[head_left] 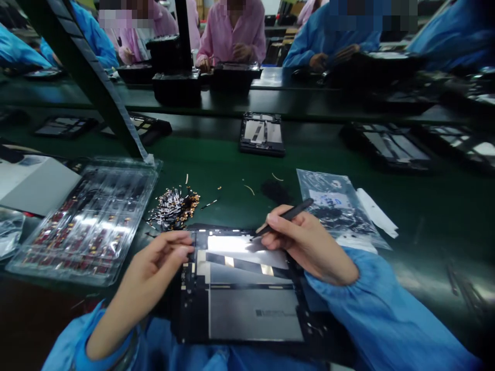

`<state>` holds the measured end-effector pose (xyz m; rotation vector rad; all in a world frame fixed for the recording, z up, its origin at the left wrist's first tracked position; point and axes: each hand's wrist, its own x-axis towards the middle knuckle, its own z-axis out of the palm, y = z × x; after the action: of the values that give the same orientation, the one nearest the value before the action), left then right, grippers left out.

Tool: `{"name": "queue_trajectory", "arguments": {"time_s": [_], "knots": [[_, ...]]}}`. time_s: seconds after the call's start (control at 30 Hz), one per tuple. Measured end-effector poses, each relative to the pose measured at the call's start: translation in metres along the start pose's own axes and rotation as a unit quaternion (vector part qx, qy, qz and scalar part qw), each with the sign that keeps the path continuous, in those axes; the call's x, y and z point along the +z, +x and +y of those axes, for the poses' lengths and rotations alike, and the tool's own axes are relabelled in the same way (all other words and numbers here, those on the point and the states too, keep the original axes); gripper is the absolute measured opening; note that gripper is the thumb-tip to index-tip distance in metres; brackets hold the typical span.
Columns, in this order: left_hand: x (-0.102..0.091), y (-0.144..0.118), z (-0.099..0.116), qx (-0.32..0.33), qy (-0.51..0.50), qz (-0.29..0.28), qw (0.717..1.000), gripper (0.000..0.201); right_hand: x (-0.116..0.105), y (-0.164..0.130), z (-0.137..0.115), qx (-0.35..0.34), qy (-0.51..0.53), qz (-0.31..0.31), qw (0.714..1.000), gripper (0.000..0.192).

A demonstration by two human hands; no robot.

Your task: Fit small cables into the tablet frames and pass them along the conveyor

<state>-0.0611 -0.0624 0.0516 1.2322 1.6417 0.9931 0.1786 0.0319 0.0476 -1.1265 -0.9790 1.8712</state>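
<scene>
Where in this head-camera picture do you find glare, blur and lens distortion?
Head view: glare whitens the clear plastic tray and the top of the open tablet chassis; the right edge and the far workers are blurred; the green table bows toward the corners; the right hand holding the black stylus is sharp.

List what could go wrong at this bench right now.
1. The right hand holds a black stick with its tip on the open tablet; a slip could scratch it.
2. The pile of small parts lies loose beside the tablet; the left hand could scatter it.
</scene>
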Motion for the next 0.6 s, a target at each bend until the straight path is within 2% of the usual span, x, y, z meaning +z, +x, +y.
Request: {"name": "queue_trajectory", "arguments": {"time_s": [0.13, 0.2, 0.27, 0.4, 0.6], "knots": [[0.030, 0.004, 0.017, 0.056, -0.036, -0.154, 0.986, 0.030, 0.009, -0.007, -0.004, 0.055, 0.040, -0.075, 0.995, 0.034], [0.043, 0.005, 0.022, 0.087, -0.033, -0.184, 0.979, 0.028, 0.013, -0.008, -0.004, 0.071, 0.058, -0.092, 0.992, 0.032], [0.053, 0.006, 0.023, 0.134, -0.012, -0.158, 0.978, 0.024, 0.015, -0.007, -0.002, 0.079, 0.074, -0.103, 0.989, 0.031], [0.061, 0.005, 0.017, 0.240, 0.057, -0.068, 0.967, 0.015, 0.015, -0.005, 0.000, 0.089, 0.086, -0.112, 0.986, 0.031], [0.060, 0.002, 0.016, 0.332, 0.151, -0.013, 0.931, 0.013, 0.016, -0.004, 0.002, 0.097, 0.094, -0.115, 0.984, 0.030]]}}
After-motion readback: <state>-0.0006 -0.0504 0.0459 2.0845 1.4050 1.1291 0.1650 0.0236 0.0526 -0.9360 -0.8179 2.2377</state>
